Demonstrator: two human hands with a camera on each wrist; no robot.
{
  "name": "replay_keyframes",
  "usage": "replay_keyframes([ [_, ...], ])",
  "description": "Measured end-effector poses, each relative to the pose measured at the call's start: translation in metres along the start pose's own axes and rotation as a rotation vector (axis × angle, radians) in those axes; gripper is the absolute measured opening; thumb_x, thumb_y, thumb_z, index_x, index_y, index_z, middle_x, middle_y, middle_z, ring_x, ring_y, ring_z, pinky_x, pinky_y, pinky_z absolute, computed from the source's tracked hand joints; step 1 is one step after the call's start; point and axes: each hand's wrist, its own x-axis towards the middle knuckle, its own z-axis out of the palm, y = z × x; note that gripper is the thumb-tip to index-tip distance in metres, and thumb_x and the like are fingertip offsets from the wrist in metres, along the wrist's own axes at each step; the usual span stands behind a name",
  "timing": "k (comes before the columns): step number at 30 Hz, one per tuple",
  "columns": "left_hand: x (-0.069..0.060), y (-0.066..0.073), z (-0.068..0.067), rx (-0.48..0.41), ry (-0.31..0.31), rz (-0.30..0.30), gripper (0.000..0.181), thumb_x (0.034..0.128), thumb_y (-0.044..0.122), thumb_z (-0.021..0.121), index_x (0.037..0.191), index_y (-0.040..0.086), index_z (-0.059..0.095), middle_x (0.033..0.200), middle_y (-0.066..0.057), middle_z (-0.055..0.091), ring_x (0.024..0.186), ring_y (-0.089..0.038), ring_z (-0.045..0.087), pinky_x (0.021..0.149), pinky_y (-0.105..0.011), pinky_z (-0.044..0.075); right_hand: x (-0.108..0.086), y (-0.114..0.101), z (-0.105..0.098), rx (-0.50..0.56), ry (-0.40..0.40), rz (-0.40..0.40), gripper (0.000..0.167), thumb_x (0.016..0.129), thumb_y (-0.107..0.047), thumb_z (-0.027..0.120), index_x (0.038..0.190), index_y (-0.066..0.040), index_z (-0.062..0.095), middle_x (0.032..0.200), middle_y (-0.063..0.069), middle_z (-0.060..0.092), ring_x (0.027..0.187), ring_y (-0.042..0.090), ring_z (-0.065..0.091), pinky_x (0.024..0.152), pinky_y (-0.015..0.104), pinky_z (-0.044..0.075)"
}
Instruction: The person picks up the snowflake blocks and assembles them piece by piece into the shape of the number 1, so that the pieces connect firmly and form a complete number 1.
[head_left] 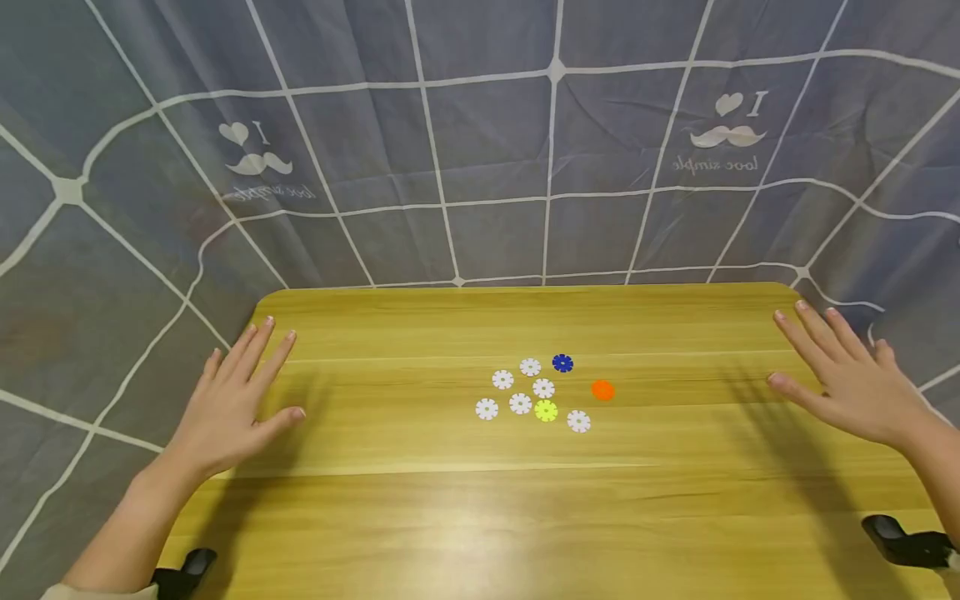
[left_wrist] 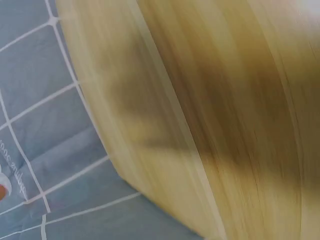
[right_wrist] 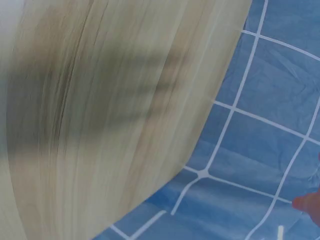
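Several small notched plastic discs lie flat in a loose group near the middle of the table. Most are white, such as the white disc [head_left: 487, 409] at the group's left end. A blue disc [head_left: 562, 363] lies at the back, an orange disc [head_left: 603, 390] at the right, and a yellow-green disc [head_left: 546, 411] at the front. My left hand [head_left: 228, 408] is held over the table's left side, fingers straight and spread, holding nothing. Over the right side, my right hand [head_left: 851, 379] is likewise spread and holds nothing. Both hands are well apart from the discs.
The wooden table [head_left: 420, 517] has rounded back corners. A grey curtain [head_left: 495, 158] with white grid lines hangs behind it and along both sides. Black straps with a dark piece, the left one [head_left: 183, 573] and the right one [head_left: 907, 542], sit at the forearms.
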Motion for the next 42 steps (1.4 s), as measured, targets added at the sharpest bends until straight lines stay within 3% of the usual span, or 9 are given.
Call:
replay_keyframes([
  [3, 0.001, 0.008, 0.0, -0.174, 0.045, -0.087, 0.07, 0.087, 0.04, 0.063, 0.146, 0.016, 0.032, 0.143, -0.017, 0.036, 0.125, -0.04, 0.037, 0.092, -0.065, 0.029, 0.004, -0.002, 0.0, 0.058, 0.048, -0.008, 0.085, 0.089, -0.043, 0.057, 0.151, -0.02, 0.004, 0.155, 0.009, -0.006, 0.138, 0.041, -0.006, 0.092, 0.078, 0.001],
  [7, 0.006, 0.019, 0.001, -0.438, 0.055, -0.231, 0.051, 0.0885, 0.021, 0.065, 0.135, 0.009, 0.048, 0.123, -0.014, 0.055, 0.107, -0.021, 0.052, 0.088, -0.038, 0.042, 0.01, -0.009, -0.003, 0.279, 0.105, -0.016, 0.075, 0.087, -0.028, 0.066, 0.147, -0.007, 0.026, 0.146, 0.027, 0.024, 0.126, 0.054, 0.023, 0.09, 0.075, 0.019],
  [10, 0.011, 0.026, 0.006, -0.621, 0.047, -0.324, 0.042, 0.09, 0.018, 0.064, 0.128, 0.004, 0.053, 0.116, -0.003, 0.059, 0.098, -0.006, 0.055, 0.082, -0.015, 0.043, 0.013, -0.017, -0.003, 0.458, 0.111, 0.036, 0.058, 0.087, -0.02, 0.067, 0.138, -0.005, 0.043, 0.135, 0.013, 0.046, 0.12, 0.03, 0.043, 0.093, 0.048, 0.039],
  [13, 0.016, 0.033, 0.014, -0.796, 0.032, -0.418, 0.038, 0.0899, 0.019, 0.064, 0.122, 0.001, 0.056, 0.108, 0.009, 0.06, 0.093, -0.002, 0.056, 0.077, -0.013, 0.048, 0.018, -0.026, 0.001, 0.604, 0.106, 0.075, 0.043, 0.087, -0.015, 0.067, 0.127, -0.005, 0.054, 0.117, -0.014, 0.054, 0.101, 0.0, 0.05, 0.078, 0.015, 0.044],
  [17, 0.024, 0.043, 0.028, -0.963, -0.035, -0.531, 0.04, 0.0878, 0.022, 0.066, 0.121, 0.001, 0.055, 0.108, 0.009, 0.059, 0.095, -0.006, 0.057, 0.079, -0.021, 0.05, 0.028, -0.038, 0.01, 0.787, 0.058, 0.054, 0.033, 0.087, -0.009, 0.066, 0.118, -0.012, 0.059, 0.104, -0.027, 0.055, 0.089, -0.008, 0.054, 0.068, 0.01, 0.047],
  [20, 0.032, 0.052, 0.039, -1.014, -0.116, -0.57, 0.047, 0.0863, 0.022, 0.068, 0.124, -0.001, 0.053, 0.116, -0.006, 0.058, 0.099, -0.013, 0.057, 0.084, -0.026, 0.049, 0.036, -0.049, 0.018, 0.867, -0.014, 0.059, 0.032, 0.088, -0.011, 0.065, 0.118, -0.015, 0.059, 0.103, -0.022, 0.057, 0.088, -0.004, 0.057, 0.069, 0.015, 0.05],
  [24, 0.042, 0.063, 0.053, -1.031, -0.218, -0.576, 0.052, 0.085, 0.019, 0.069, 0.127, -0.005, 0.05, 0.123, -0.021, 0.052, 0.105, -0.024, 0.057, 0.086, -0.029, 0.048, 0.048, -0.064, 0.029, 0.939, -0.115, 0.053, 0.039, 0.089, -0.012, 0.064, 0.125, -0.001, 0.052, 0.107, -0.006, 0.058, 0.089, 0.002, 0.059, 0.074, 0.022, 0.052],
  [31, 0.058, 0.081, 0.079, -1.076, -0.332, -0.552, 0.05, 0.0838, 0.014, 0.07, 0.126, -0.005, 0.051, 0.126, -0.021, 0.051, 0.108, -0.031, 0.054, 0.085, -0.038, 0.051, 0.067, -0.087, 0.054, 1.042, -0.205, 0.066, 0.051, 0.088, -0.012, 0.065, 0.129, 0.01, 0.045, 0.116, 0.028, 0.052, 0.089, 0.009, 0.061, 0.079, 0.036, 0.054],
  [42, 0.079, 0.122, 0.108, -1.069, -0.413, -0.506, 0.046, 0.0801, 0.009, 0.073, 0.121, -0.002, 0.057, 0.124, -0.019, 0.053, 0.105, -0.03, 0.053, 0.08, -0.034, 0.051, 0.09, -0.115, 0.09, 1.078, -0.252, 0.072, 0.051, 0.081, -0.003, 0.07, 0.124, 0.013, 0.048, 0.109, 0.028, 0.054, 0.086, 0.017, 0.062, 0.071, 0.026, 0.054],
])
